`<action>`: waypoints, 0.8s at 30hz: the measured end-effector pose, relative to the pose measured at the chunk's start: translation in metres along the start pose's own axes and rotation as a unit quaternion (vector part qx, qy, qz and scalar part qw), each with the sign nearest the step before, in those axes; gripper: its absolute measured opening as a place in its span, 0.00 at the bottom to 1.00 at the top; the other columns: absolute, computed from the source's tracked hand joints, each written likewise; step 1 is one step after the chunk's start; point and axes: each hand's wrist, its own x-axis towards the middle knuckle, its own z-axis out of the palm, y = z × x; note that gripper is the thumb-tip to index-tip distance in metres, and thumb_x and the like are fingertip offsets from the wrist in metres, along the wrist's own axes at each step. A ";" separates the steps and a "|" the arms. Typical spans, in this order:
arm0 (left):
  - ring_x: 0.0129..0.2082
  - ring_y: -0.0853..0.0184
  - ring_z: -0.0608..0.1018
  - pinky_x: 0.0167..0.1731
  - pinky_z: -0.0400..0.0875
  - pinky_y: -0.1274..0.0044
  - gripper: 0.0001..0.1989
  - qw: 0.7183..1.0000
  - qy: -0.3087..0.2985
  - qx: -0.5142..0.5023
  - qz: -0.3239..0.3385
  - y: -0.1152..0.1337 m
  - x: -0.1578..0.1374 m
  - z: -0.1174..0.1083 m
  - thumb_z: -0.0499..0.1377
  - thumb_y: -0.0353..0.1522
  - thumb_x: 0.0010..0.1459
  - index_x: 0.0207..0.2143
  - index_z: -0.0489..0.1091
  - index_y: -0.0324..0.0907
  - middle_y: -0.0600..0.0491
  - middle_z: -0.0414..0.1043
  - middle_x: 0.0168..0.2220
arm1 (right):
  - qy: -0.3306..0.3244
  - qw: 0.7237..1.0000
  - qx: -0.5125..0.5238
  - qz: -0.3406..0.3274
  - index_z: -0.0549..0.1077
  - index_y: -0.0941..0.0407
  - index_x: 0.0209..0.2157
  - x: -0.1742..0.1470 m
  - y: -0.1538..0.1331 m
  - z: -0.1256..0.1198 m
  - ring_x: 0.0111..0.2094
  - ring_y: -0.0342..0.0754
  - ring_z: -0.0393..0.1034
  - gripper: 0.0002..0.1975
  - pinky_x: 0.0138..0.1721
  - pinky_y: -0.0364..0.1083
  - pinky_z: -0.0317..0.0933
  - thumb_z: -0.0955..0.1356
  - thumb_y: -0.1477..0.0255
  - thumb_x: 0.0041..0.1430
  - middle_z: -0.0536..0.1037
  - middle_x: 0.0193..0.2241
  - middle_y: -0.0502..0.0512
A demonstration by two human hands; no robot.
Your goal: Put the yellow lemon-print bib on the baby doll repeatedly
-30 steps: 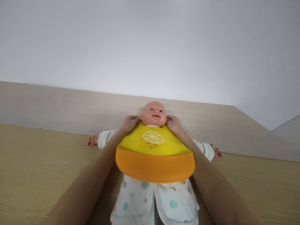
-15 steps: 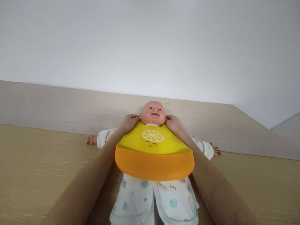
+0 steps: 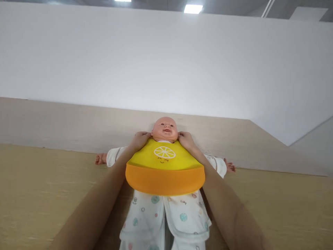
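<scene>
A baby doll [image 3: 164,126] lies on its back in the middle of the head view, arms stretched out sideways. Over its chest is a yellow bib [image 3: 145,158] with a citrus slice print and an orange pocket [image 3: 165,178] at the bottom. My left hand [image 3: 141,139] grips the bib's upper left edge beside the doll's neck. On the other side of the neck, my right hand [image 3: 186,140] is closed at the bib's upper right edge. The fingertips of both hands are partly hidden behind the head and bib. White printed clothes [image 3: 145,218] cover the doll's body and arms.
The doll rests on a yellowish wooden table [image 3: 52,187]. A pale wooden board [image 3: 65,121] runs along behind it, with a white wall [image 3: 156,59] beyond. Ceiling lights [image 3: 193,9] show at the top.
The view has tilted upward and shifted slightly, so the ceiling lights now show. Both hands remain at the doll's neck by the bib.
</scene>
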 end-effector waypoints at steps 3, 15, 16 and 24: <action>0.27 0.66 0.73 0.27 0.65 0.78 0.11 0.997 -0.025 -0.073 -0.020 0.007 -0.006 -0.003 0.60 0.37 0.40 0.26 0.75 0.40 0.54 0.75 0.25 | -0.014 0.996 0.067 0.049 0.74 0.59 0.23 -0.010 -0.007 -0.005 0.26 0.44 0.67 0.10 0.27 0.41 0.56 0.62 0.72 0.42 0.75 0.22 0.52; 0.30 0.62 0.79 0.32 0.74 0.73 0.15 0.959 -0.133 -0.243 -0.066 0.020 -0.071 -0.033 0.69 0.35 0.39 0.30 0.76 0.35 0.45 0.79 0.31 | -0.078 0.938 0.331 0.072 0.76 0.59 0.32 -0.094 -0.028 -0.046 0.29 0.45 0.72 0.16 0.30 0.41 0.63 0.73 0.69 0.37 0.79 0.28 0.53; 0.29 0.63 0.79 0.32 0.74 0.74 0.16 0.963 -0.124 -0.230 -0.066 0.021 -0.075 -0.034 0.70 0.34 0.37 0.29 0.76 0.35 0.46 0.79 0.31 | -0.084 0.937 0.330 0.074 0.76 0.59 0.31 -0.100 -0.031 -0.047 0.28 0.45 0.72 0.16 0.30 0.42 0.63 0.74 0.70 0.36 0.79 0.27 0.53; 0.21 0.68 0.75 0.22 0.69 0.77 0.15 0.989 0.026 -0.137 -0.042 0.035 -0.079 -0.028 0.69 0.31 0.32 0.28 0.76 0.37 0.52 0.75 0.22 | -0.066 0.937 0.332 0.088 0.76 0.58 0.29 -0.102 -0.047 -0.048 0.25 0.45 0.73 0.15 0.29 0.43 0.66 0.74 0.75 0.32 0.79 0.25 0.53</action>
